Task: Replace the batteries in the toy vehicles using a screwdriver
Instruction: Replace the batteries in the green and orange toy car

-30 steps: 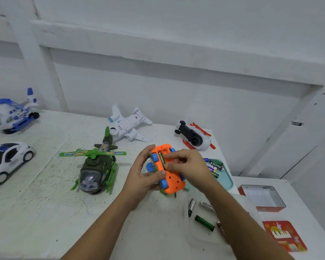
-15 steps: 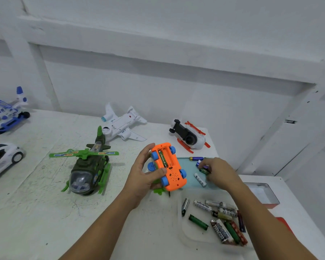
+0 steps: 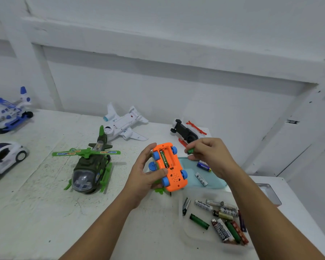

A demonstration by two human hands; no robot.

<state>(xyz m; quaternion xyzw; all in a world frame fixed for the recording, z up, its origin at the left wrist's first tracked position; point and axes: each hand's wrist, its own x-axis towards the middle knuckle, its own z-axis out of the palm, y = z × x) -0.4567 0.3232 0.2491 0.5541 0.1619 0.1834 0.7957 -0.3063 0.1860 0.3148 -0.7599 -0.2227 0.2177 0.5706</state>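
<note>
My left hand (image 3: 144,173) grips an orange toy car (image 3: 170,167) with blue wheels, held upside down above the table. Its battery bay is uncovered and one green battery lies inside. To the right of the car, my right hand (image 3: 208,156) pinches a green battery (image 3: 190,151) between thumb and fingers. A teal tray (image 3: 217,182) behind the car holds two loose batteries (image 3: 201,178). No screwdriver can be made out.
A clear tray (image 3: 188,233) at the front right holds several batteries. On the white table stand a green helicopter (image 3: 91,166), a white plane (image 3: 123,125), an overturned white and red toy (image 3: 188,132), a white car (image 3: 3,159) and a blue helicopter (image 3: 7,113). A tin box (image 3: 270,194) sits at right.
My right hand left the car's battery bay, reached into the teal tray, and has come up holding a green battery. The left hand kept its hold on the car.
</note>
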